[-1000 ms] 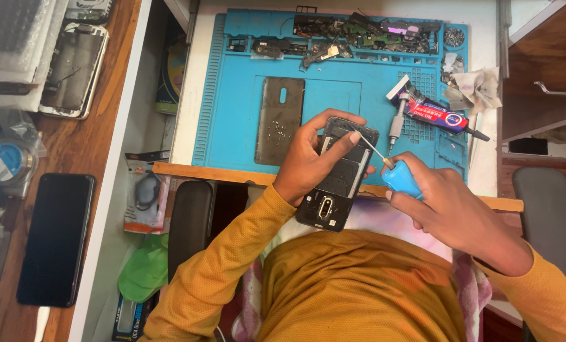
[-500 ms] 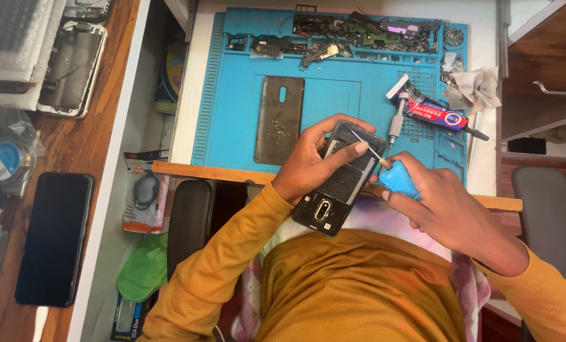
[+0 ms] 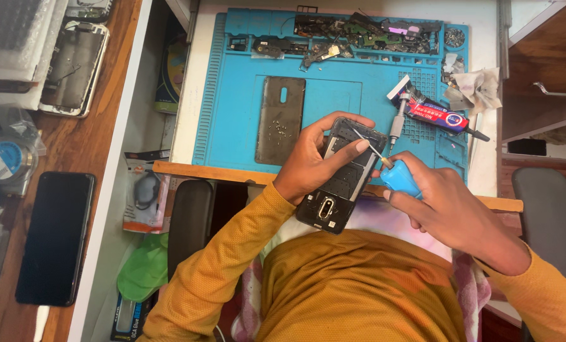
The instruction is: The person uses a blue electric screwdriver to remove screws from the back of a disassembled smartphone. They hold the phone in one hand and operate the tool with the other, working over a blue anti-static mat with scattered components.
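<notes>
Blue mat [image 3: 232, 95] covered the worktop; left hand [image 3: 315, 161] gripped the opened phone [image 3: 343, 177], long axis tilted away-right; right hand [image 3: 451, 206] clasped a blue-handled screwdriver [image 3: 394, 174] pointing up-left.

red glue tube [image 3: 436, 114] on blue mat [image 3: 232, 120]

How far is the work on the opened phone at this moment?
Done: the back cover is off and lies on the blue mat, with small screws on it and removed parts along the top. In hand: the left hand holds the opened phone while the right hand puts the blue-handled tool into its upper part. Left: the phone is open, cover off.
</notes>
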